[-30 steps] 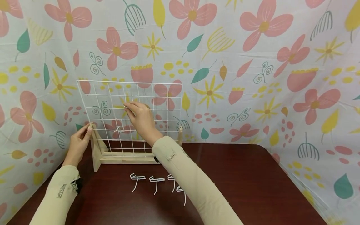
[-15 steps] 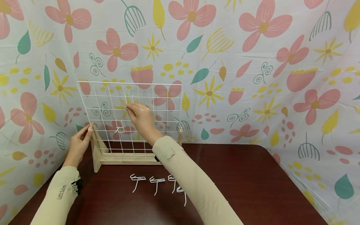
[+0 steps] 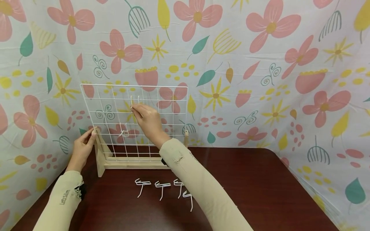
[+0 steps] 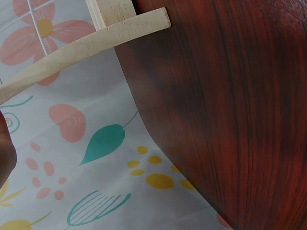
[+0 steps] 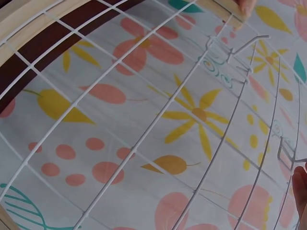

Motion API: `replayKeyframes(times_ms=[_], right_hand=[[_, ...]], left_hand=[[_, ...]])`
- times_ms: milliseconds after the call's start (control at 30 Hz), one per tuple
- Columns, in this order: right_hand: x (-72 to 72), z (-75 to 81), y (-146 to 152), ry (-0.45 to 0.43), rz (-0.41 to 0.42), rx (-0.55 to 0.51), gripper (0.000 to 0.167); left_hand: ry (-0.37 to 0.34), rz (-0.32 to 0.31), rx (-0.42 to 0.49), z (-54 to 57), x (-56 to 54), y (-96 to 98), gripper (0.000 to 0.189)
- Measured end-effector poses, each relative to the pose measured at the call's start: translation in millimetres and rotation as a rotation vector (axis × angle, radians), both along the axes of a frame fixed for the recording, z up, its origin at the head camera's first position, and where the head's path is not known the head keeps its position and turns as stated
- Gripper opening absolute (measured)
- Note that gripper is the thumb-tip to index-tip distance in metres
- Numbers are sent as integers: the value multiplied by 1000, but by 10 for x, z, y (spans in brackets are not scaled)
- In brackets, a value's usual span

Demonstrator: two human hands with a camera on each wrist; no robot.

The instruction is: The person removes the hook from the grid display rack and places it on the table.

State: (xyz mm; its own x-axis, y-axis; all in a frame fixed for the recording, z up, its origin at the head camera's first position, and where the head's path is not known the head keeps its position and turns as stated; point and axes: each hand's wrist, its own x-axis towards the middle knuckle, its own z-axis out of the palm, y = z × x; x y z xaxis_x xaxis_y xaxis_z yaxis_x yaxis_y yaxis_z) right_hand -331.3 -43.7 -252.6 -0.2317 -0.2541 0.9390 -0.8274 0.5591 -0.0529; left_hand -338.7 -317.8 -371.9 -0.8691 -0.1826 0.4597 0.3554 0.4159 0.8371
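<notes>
A white wire grid [image 3: 134, 86] stands in a pale wooden stand [image 3: 133, 166]. My left hand [image 3: 82, 150] pinches the top of the stand's left upright, at the grid's side edge; in the left wrist view this upright [image 4: 96, 40] shows, with a bit of the hand at the left border. Up on the grid, my right hand [image 3: 150, 122] pinches a white wire hook [image 3: 131, 100], whose two prongs stick up above the fingers near the second horizontal wire. Lower left of it, another white hook [image 3: 123, 132] hangs on the grid, its arm [image 5: 254, 42] jutting out in the right wrist view.
Several loose white hooks [image 3: 163, 184] lie on the dark red-brown table [image 3: 245, 186] before the stand, partly covered by the right sleeve [image 3: 202, 189]. A flower-patterned cloth [image 3: 231, 38] hangs behind the table and along its sides.
The right hand and its hook have shifted slightly right, and the hook's prongs sit a little higher against the grid. The left hand keeps its place on the upright.
</notes>
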Motion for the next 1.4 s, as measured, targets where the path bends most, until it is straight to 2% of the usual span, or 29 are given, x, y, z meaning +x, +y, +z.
replayKeyframes(times_ms=[400, 833, 1400], right_hand=[[72, 32, 38, 49, 55, 11, 15], [112, -34, 112, 185, 56, 17, 13], [317, -157, 302, 218, 149, 35, 16]], left_hand=[[10, 5, 20, 12, -6, 23, 55], [-2, -8, 23, 12, -15, 1, 56], [-8, -2, 13, -15, -19, -7, 56]])
